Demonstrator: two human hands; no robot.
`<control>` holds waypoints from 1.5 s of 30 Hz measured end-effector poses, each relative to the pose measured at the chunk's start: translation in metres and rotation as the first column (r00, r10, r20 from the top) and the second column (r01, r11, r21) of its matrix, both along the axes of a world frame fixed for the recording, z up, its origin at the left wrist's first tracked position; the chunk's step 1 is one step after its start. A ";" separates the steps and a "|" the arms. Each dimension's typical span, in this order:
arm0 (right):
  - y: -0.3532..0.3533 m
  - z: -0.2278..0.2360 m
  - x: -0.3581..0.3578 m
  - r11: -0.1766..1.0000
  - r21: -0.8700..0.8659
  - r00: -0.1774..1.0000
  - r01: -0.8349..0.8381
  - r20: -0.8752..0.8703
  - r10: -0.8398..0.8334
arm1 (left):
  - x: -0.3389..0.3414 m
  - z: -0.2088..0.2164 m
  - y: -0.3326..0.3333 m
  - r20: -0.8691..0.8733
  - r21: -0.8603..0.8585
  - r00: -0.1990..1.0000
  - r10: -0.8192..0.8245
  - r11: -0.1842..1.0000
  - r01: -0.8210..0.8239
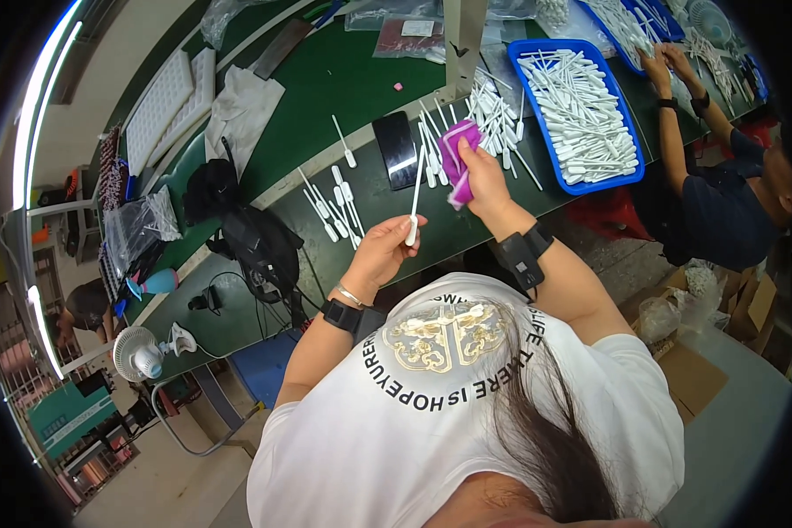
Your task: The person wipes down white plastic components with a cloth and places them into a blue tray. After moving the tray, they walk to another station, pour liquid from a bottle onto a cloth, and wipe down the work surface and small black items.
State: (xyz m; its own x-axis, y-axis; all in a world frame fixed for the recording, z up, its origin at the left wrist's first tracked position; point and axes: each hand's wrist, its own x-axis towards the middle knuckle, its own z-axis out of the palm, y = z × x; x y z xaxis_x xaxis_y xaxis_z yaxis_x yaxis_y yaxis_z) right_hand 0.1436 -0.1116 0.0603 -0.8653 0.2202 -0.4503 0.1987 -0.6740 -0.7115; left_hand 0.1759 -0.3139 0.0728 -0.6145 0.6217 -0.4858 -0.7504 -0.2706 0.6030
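Near the middle of the frame, the left hand (381,253) pinches the thick end of a white stick (415,198) that points up toward the top of the picture, while the right hand (487,183), just to its right, grips a bunched purple cloth (458,163). A black phone (395,150) lies on the green table (304,106) above the left hand, with a loose group of sticks (341,202) to its left. At upper right, a blue tray (634,132) holds many more.
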 end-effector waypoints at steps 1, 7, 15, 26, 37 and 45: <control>0.002 0.005 0.005 0.983 0.027 0.983 -0.183 0.039 0.182 | -0.001 -0.002 0.000 -0.003 -0.002 1.000 0.002 1.000 -0.002; -0.048 -0.016 0.056 0.834 0.095 0.840 -0.543 0.037 0.542 | -0.001 -0.016 0.019 -0.540 -0.451 0.841 0.048 0.827 -0.337; -0.045 -0.006 0.047 0.936 0.116 0.943 -0.333 0.050 0.329 | -0.007 0.011 0.042 -0.723 -0.347 0.679 0.126 0.784 -0.515; -0.016 0.015 0.058 0.281 0.800 0.588 -0.531 0.109 0.801 | -0.039 0.023 0.030 -0.415 -0.251 0.857 0.304 0.868 -0.429; -0.020 -0.005 0.052 0.738 0.450 0.776 -0.503 -0.140 0.615 | -0.029 0.020 0.049 -0.564 -0.322 0.818 0.109 0.884 -0.340; 0.008 0.007 0.065 0.882 -0.145 0.873 -0.448 0.142 0.467 | -0.024 0.013 0.076 -0.776 -0.285 0.623 0.092 0.831 -0.478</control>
